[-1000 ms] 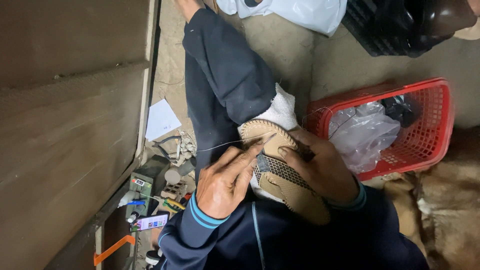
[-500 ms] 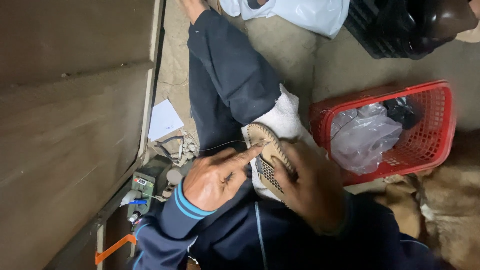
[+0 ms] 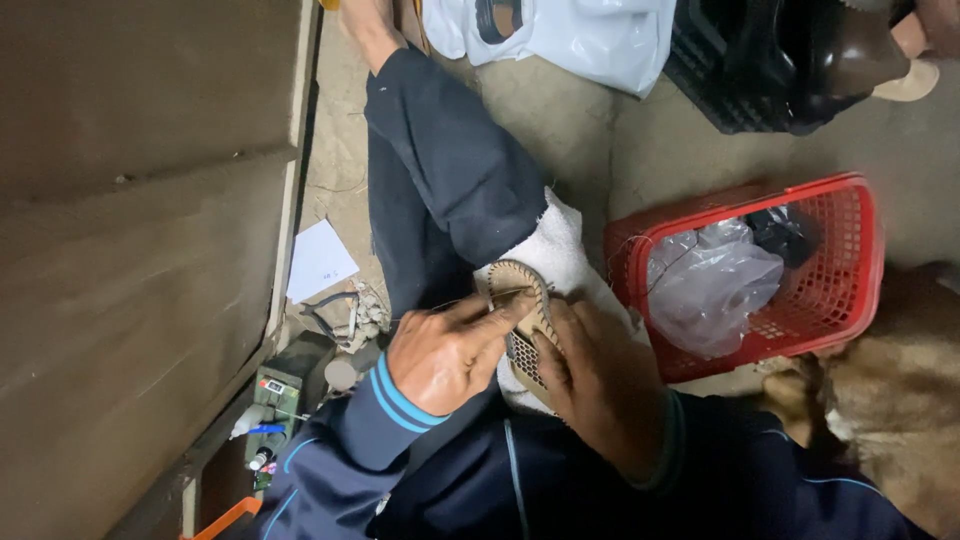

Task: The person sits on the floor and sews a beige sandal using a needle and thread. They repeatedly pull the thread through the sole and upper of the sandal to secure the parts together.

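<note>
A tan shoe piece with a stitched rim and mesh-like inside rests on a white cloth over my knee in dark trousers. My left hand, in a dark sleeve with a blue-striped cuff, pinches at the shoe's rim, where a thin thread runs off to the left. My right hand grips the shoe from the right side and covers its lower part. No needle can be made out between the fingers.
A red plastic basket holding crumpled plastic bags stands right of my knee. A white paper, cables and a small green device lie on the left by a wooden board. Black crate and white bag behind.
The shoe piece has turned more edge-on and sits lower in my right hand. My left hand has closed in on its rim, and the thread now looks shorter.
</note>
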